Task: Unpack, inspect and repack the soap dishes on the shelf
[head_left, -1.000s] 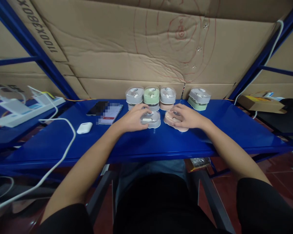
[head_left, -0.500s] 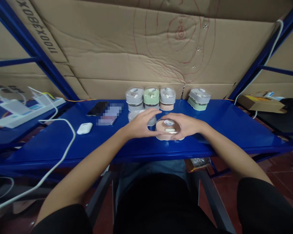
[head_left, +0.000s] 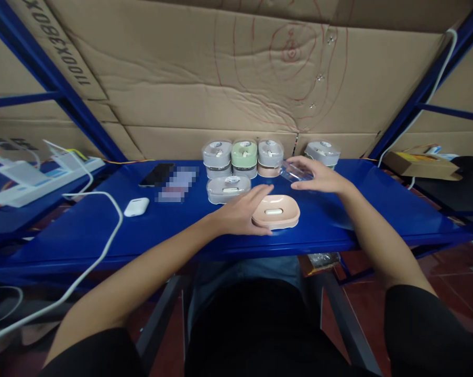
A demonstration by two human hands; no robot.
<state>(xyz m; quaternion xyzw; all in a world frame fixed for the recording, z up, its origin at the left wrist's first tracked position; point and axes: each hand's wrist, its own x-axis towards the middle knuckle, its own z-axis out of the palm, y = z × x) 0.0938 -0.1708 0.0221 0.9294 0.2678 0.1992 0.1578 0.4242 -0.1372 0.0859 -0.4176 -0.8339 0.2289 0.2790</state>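
A pink oval box with a small white oval piece in its top stands near the table's front edge, its clear cover off. My left hand is at its left end, fingers stretched out and thumb apart along the front; whether it presses on the box I cannot tell. Behind and to the right, my right hand grips a clear plastic lid, tilted above the table. A grey box under a clear lid sits just left of the pink one, partly behind my left hand.
Stacked lidded boxes in grey, green and pink line the back, with another stack farther right. On the left lie a white earbud case, a dark phone, a power strip and a white cable. Cardboard stands behind.
The clear lid has come off the pink box, and my right hand has carried it up and back to the right. My left hand has moved slightly right and down to the box's left end.
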